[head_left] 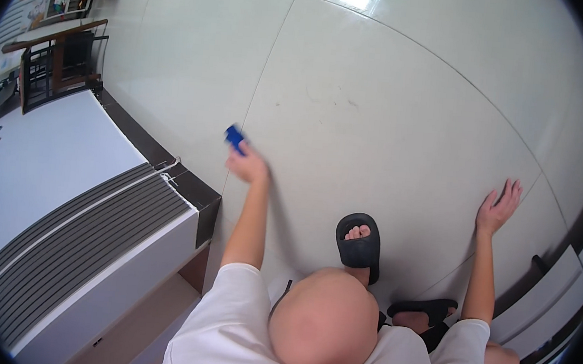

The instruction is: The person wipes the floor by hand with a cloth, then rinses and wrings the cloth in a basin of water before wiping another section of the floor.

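My left grip (248,166) grasps a small blue object (234,137), blurred, held out over the pale tiled floor (392,135), ahead and left of my forward black sandal (360,254). My right grip (498,208) is released, loosely outstretched, well apart.

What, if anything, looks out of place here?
Thin dark marks on the pale floor, ahead and right of the blue object in the left hand, break the floor's plain surface. Whether hair, dirt or scratches, I can't tell.
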Motion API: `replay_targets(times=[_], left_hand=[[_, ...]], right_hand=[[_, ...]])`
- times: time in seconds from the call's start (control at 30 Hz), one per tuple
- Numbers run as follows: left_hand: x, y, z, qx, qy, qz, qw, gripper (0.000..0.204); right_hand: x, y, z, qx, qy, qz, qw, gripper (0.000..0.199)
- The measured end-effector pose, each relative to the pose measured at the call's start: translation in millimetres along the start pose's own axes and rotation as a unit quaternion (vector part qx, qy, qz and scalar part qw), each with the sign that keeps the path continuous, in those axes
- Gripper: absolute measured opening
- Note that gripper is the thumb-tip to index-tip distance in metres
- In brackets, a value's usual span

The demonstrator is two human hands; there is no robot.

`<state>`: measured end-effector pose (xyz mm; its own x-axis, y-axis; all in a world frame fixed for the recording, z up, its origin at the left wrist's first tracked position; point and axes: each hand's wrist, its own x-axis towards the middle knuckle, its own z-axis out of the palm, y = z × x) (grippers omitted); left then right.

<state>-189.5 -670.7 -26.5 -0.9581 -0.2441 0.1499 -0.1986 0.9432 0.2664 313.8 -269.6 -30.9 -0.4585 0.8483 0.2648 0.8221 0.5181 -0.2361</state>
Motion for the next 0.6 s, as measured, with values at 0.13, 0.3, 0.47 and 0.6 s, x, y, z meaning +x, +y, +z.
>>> replay_targets(times=[0.13,0.3,0.47,0.6], left_hand=[[-90,103,10,-0.097,-0.129,0.195,0.967,0.054],[-124,113,-4,-0.120,-0.216,0.346,0.905,0.056],[-49,11,-4,-0.039,-0.063,0.158,0.985,0.056],[43,-51,-4,0.136,0.053,-0.124,0.981,0.052]], right_hand=[[-1,2,-2,-0.010,-0.001,-0.005,1.000,0.051],[0,-2,-1,-0.012,-0.013,0.003,1.000,0.053],[-1,0,0,-0.006,-0.026,0.011,1.000,0.054],[0,0,-1,0.004,-0.037,0.028,0.999,0.057]])
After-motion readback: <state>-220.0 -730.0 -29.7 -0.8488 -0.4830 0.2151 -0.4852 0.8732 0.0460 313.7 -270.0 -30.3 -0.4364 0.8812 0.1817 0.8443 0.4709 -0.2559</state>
